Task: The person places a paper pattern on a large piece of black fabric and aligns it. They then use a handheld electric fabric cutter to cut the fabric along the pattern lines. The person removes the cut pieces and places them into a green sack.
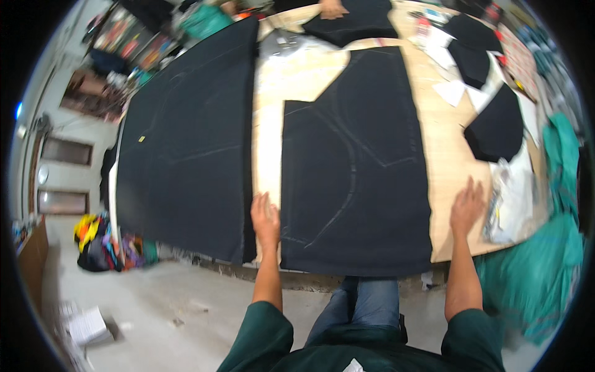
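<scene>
A piece of black fabric (378,211) with pale chalk outlines lies flat on the wooden table (449,149) right before me. My left hand (266,220) rests at the table's near side, in the strip between this piece and a larger black fabric panel (192,142) on the left. Its fingers are stretched out and hold nothing. To the right of the fabric, my right hand (468,208) is laid on bare wood with fingers spread, also holding nothing. Chalk curves and lines mark the left panel too, and a small yellow tag (142,139) sits on it.
Cut black pieces (499,127) and white paper scraps (451,93) lie at right, near a clear plastic bag (499,214). Green cloth (527,273) hangs over the right edge. Another person's hand (333,8) touches black fabric (353,26) at the far side.
</scene>
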Tool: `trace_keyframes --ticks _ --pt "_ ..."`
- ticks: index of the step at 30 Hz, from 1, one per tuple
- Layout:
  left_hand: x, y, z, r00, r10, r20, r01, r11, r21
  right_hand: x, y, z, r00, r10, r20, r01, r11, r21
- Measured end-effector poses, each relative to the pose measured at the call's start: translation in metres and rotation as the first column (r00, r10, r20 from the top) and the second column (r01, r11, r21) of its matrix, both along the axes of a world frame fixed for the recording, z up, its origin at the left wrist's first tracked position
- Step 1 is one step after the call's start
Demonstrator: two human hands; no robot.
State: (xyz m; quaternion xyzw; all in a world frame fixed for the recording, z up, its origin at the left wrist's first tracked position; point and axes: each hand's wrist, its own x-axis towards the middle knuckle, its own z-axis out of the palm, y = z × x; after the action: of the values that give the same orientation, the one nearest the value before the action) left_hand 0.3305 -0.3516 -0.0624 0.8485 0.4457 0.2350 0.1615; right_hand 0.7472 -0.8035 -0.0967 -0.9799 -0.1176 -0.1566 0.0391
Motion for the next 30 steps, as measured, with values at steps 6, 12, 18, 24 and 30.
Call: trace_keyframes --ticks 6,12,18,24,30 --pt "-0.026 0.003 -0.022 0.996 -0.093 0.012 0.091 0.99 0.11 0.01 0.011 0.009 0.999 0.034 0.012 -0.034 0.999 -0.017" --pt "-0.02 -0.014 -0.016 1.0 -0.017 -0.005 0.017 1.0 0.007 0.001 0.009 0.026 0.999 0.02 -0.035 -0.016 0.993 0.113" --pt "0.01 -0.002 0.005 0.999 -0.021 -0.025 0.021 1.0 0.004 -0.002 -0.009 0.002 0.996 -0.05 -0.076 0.05 0.999 -0.001" --pt "-0.02 -0.001 -0.011 0.999 0.023 -0.045 -0.021 0.998 0.059 -0.008 0.018 0.006 0.995 0.0 -0.102 -0.002 1.0 -0.017" --pt "0.011 -0.017 0.011 0.997 0.024 -0.072 -0.028 0.998 -0.05 0.009 -0.007 0.017 0.991 -0.02 -0.13 0.009 0.997 -0.082"
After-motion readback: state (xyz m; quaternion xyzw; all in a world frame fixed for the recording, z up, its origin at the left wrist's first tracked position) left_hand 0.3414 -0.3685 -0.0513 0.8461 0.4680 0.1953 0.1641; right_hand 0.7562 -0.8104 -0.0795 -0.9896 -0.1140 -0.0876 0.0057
